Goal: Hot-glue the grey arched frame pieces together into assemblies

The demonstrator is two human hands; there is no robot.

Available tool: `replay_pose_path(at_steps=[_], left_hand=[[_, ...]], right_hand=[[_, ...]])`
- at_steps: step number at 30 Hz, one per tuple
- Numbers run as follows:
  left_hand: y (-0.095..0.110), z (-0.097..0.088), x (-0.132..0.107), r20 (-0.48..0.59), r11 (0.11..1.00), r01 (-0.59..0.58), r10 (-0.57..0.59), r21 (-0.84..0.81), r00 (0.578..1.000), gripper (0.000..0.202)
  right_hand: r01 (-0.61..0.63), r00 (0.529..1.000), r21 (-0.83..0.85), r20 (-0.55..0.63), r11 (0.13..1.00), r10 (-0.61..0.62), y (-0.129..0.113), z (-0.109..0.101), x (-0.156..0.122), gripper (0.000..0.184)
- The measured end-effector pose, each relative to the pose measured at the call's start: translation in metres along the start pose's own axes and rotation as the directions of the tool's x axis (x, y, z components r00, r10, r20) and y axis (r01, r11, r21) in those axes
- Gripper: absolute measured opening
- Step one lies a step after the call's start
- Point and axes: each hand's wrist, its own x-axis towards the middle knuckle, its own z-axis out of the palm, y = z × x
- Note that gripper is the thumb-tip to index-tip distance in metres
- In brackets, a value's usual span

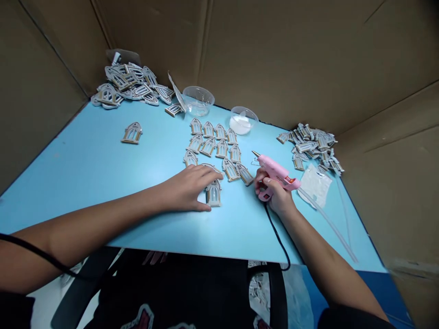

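My right hand (274,192) is wrapped round the handle of a pink hot glue gun (277,172), its metal nozzle pointing up and left. A clear glue stick (325,219) sticks out of the gun's back. My left hand (188,187) bends over the near end of a group of small arched window pieces (208,146). Its thumb and fingers bracket the nearest arched window piece (214,194) at bottom and top. Another piece lies partly hidden under the fingers. The pieces are white with gold-brown edges and stand in rough rows.
A heap of arched pieces (130,82) fills the back left; another heap (315,144) lies at right. One piece (132,133) lies apart. Two clear tubs (199,98) stand at the back. A white sheet (315,185) is at right. The gun's black cord (277,233) runs off the front edge. Cardboard walls surround the table.
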Motion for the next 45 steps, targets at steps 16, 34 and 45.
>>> replay_pose_path(at_steps=[16,34,45], left_hand=[[-0.002,0.012,-0.009,-0.058,0.98,-0.16,0.154,-0.118,0.986,0.093],[-0.005,0.004,-0.006,-0.282,0.981,0.035,-0.089,-0.189,0.955,0.099],[0.0,-0.004,-0.012,-0.396,0.992,-0.117,0.091,-0.043,0.914,0.106]], right_hand=[[0.04,0.839,-0.169,-0.529,0.985,-0.125,0.008,0.023,-0.002,0.014],[0.06,0.996,-0.08,-0.063,0.995,-0.065,0.004,0.041,-0.016,0.025],[0.29,0.941,-0.425,0.289,0.857,-0.176,-0.049,0.062,-0.029,0.024]])
